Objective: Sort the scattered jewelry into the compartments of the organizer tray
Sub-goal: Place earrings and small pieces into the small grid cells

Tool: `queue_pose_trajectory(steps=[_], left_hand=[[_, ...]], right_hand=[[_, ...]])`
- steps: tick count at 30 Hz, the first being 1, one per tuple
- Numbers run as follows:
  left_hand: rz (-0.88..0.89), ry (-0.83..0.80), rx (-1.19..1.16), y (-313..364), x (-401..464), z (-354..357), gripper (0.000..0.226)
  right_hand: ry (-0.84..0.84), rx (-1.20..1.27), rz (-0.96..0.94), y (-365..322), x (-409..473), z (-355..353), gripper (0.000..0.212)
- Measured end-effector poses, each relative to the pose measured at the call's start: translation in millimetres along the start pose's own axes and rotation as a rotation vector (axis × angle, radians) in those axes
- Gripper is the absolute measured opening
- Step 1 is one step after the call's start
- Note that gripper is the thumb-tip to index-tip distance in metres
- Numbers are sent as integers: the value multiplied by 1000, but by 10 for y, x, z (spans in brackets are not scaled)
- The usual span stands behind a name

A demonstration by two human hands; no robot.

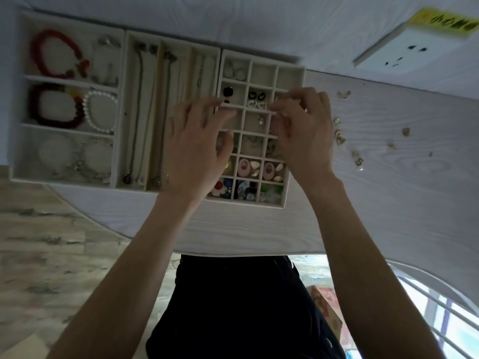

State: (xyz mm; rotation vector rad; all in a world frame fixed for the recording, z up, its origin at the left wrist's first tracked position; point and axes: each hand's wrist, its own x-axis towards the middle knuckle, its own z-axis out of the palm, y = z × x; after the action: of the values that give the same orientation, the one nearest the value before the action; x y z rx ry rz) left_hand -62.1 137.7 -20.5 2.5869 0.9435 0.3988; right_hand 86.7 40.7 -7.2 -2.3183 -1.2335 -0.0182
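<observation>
Head view: three trays side by side on the table (388, 177). Grid tray (294, 71) at right, many cells filled. Both hands above its middle rows. Left hand (197, 141): fingers spread, loosely bent, holding nothing visible. Right hand (305, 128): fingertips pinched together over a cell; held item too small to tell. Loose earrings (339, 137) lie on the table right of the grid tray.

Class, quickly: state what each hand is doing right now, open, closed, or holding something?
Left hand: open, fingers spread over the grid tray, holding nothing visible.
Right hand: fingertips pinched together; what they hold cannot be told.
</observation>
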Motion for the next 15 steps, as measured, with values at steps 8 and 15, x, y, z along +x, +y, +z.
queue_pose_trajectory(steps=[8, 15], left_hand=[[59, -9, 8, 51, 130, 68, 18], [47, -3, 0, 25, 131, 72, 21]], right_hand=[[-92, -92, 13, -50, -51, 93, 14], [-150, 11, -22, -57, -127, 81, 20]])
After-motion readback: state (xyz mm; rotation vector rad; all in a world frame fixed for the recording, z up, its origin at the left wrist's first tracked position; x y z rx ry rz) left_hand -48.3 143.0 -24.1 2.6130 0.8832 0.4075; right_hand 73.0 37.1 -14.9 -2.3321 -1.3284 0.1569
